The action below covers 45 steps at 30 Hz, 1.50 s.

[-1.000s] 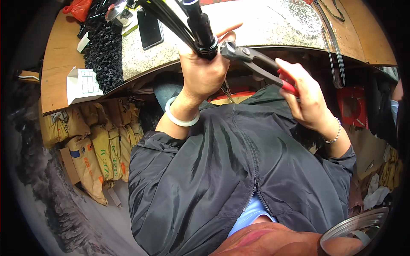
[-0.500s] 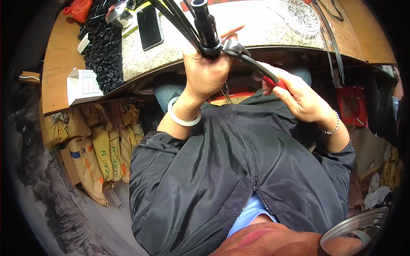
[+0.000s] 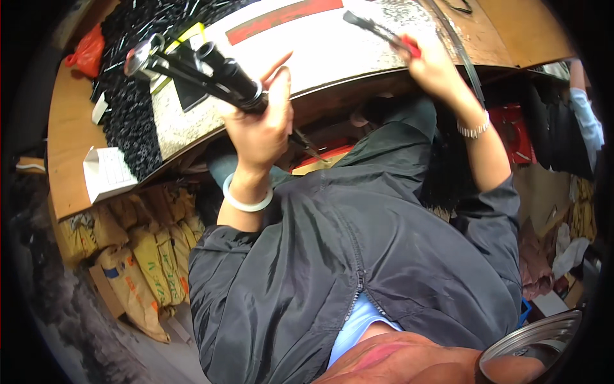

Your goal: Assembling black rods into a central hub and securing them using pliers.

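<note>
My left hand [image 3: 259,137] is wrapped round what looks like a folded umbrella frame [image 3: 233,83], a black tube with thin dark rods beside it. The tube's open end tilts up and to the left above the table's near edge, and thin rod ends show below the hand. One finger of that hand sticks out. My right hand [image 3: 435,70] grips pliers [image 3: 374,29] with red on the handle. Their dark head points left over the pale table top, well apart from the frame.
A heap of small black plastic parts [image 3: 125,128] covers the table's left side, by an open white box [image 3: 109,173]. A phone [image 3: 188,96], a red strip [image 3: 284,19] and a red bag [image 3: 86,51] lie farther back. Thin rods [image 3: 473,77] hang over the edge at right.
The pliers have come away from the tube, up and right with my right hand. My left hand and the frame have shifted left and lower, and the frame tilts more to the left.
</note>
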Tool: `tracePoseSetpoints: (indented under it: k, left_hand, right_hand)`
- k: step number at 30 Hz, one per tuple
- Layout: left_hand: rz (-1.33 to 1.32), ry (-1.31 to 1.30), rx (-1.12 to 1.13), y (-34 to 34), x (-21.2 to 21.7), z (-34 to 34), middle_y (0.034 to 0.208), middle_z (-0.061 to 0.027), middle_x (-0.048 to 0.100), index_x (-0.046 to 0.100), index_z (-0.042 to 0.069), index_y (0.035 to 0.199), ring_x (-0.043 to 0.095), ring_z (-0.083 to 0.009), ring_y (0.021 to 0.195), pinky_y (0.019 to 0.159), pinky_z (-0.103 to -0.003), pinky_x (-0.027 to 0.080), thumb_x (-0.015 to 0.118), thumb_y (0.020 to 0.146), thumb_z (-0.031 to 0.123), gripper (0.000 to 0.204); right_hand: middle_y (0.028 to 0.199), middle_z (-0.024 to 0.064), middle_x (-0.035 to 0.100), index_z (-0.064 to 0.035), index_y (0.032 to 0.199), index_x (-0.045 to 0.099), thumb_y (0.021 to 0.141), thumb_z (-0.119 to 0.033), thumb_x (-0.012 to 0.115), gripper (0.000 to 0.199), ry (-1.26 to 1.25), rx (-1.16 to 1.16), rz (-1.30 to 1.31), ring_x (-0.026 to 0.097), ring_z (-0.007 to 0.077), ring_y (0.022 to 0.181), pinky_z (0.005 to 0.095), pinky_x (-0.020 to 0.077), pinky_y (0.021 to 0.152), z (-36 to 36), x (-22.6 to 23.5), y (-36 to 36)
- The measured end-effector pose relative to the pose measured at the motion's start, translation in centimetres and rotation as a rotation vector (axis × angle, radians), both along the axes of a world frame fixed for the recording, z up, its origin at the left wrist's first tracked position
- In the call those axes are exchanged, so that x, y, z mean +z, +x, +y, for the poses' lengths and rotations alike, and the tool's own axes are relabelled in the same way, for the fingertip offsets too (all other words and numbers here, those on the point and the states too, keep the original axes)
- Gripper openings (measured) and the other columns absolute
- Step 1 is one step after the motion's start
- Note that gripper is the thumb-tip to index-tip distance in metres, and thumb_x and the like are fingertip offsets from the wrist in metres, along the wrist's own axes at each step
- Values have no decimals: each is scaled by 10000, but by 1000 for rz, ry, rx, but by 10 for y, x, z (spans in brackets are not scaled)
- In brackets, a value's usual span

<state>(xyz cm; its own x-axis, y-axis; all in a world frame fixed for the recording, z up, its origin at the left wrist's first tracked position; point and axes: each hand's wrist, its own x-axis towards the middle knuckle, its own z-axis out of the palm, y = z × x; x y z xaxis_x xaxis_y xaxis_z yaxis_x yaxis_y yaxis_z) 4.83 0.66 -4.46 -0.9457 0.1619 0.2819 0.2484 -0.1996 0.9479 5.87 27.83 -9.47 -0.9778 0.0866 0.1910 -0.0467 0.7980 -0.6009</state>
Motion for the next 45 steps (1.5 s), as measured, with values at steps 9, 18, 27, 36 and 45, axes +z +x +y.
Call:
tracePoseSetpoints:
  k: [9,18,27,36,45]
  left_hand:
    - [62,-101,-31,-2,-5,5,496,19,476,574,-74,1064,375,-27,354,338,-166,268,535,848,9,235]
    - [37,-92,-31,0,-3,6,505,23,473,589,-67,1047,386,-28,363,343,-166,275,558,836,22,230]
    - [103,-128,-63,-2,-6,6,533,23,491,594,-69,1028,395,-23,365,338,-159,276,562,827,-1,215]
    - [94,-135,-52,-1,-2,2,525,15,504,609,-62,1006,404,-24,369,334,-162,285,572,819,-3,199]
    - [196,-98,-90,2,-6,10,747,-64,649,629,-41,966,540,-48,558,510,-178,424,574,825,-5,156]
  right_hand:
    - [856,93,631,-235,1040,597,694,-198,585,348,110,303,518,605,266,797,378,485,704,41,18,-61]
    - [888,122,625,-107,958,590,785,-197,536,202,648,-122,41,596,277,863,367,458,739,48,-4,-81]
    - [910,129,622,-93,960,592,801,-210,531,206,594,-106,-141,591,288,882,367,461,752,26,15,-79]
    - [934,103,631,-129,1008,605,790,-216,533,246,586,-162,-55,598,259,911,369,465,780,46,10,-81]
    - [723,69,599,-8,807,613,705,-69,729,166,-166,302,799,568,162,642,258,463,588,-78,47,1]
